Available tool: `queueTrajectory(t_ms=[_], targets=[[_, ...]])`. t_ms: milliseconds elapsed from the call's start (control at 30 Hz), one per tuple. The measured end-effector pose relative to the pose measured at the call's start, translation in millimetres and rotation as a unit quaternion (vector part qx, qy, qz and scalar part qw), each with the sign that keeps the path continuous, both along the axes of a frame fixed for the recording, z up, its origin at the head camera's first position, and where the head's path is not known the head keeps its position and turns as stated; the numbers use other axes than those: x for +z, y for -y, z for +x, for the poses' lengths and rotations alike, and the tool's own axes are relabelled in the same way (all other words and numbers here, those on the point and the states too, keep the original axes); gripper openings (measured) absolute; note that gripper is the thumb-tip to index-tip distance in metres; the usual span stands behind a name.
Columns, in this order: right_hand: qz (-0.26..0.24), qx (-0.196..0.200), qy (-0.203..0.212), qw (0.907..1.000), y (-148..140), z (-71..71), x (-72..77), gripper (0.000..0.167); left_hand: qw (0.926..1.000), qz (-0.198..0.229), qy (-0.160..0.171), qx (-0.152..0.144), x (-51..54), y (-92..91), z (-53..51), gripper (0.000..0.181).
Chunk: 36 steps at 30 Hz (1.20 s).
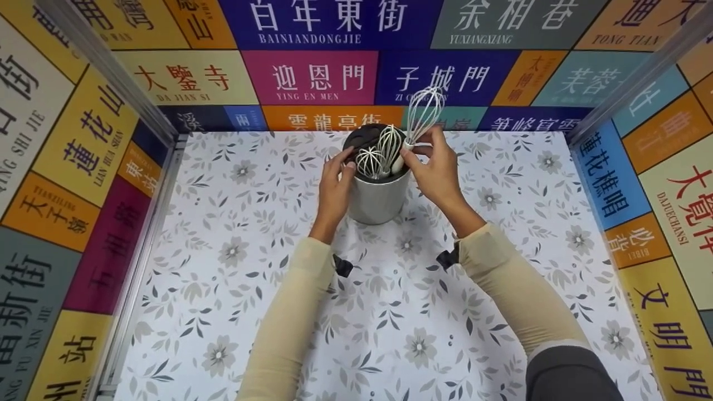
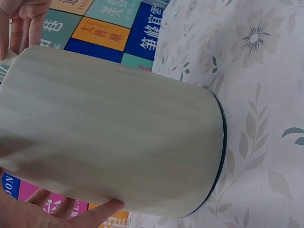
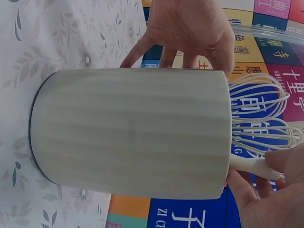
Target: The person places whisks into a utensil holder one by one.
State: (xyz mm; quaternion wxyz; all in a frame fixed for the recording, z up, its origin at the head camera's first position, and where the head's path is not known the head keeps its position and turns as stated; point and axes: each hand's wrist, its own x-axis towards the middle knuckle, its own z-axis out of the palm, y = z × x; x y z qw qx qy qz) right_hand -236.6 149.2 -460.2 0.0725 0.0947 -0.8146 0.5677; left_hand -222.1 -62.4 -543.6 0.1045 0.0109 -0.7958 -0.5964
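A light grey-green ribbed utensil holder stands upright on the floral surface near the back wall. My left hand rests against its left side and rim with extended fingers, thumb near the top; in the left wrist view one finger lies along the side. With its thumb and fingers, my right hand pinches the pale handle of a whisk at the rim's right. That whisk's wire loops point up, and its handle reaches down into the holder. Two smaller whisks stand inside, wire heads up.
Beneath everything lies a white floral cloth. Colourful panels with Chinese lettering form walls at the back and both sides. The back wall is close behind the holder. Inside the holder's top is a dark part.
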Motion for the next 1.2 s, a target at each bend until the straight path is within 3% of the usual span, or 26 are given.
queueTrajectory(t_ms=[433,967,1200], targets=[[0.049,-0.022,0.012,0.9985,-1.4,-0.5,0.5,0.043,1.0000,0.000,0.004,0.002,0.3,-0.9,2.1,0.042],[0.023,-0.028,0.024,0.9991,-8.4,4.0,5.7,0.070,1.0000,0.008,-0.001,0.002,-1.1,-1.2,1.0,0.041],[0.003,-0.033,0.015,0.9993,-4.1,11.2,17.4,0.065,0.9999,0.004,-0.009,0.000,-1.1,-1.1,1.0,0.041]])
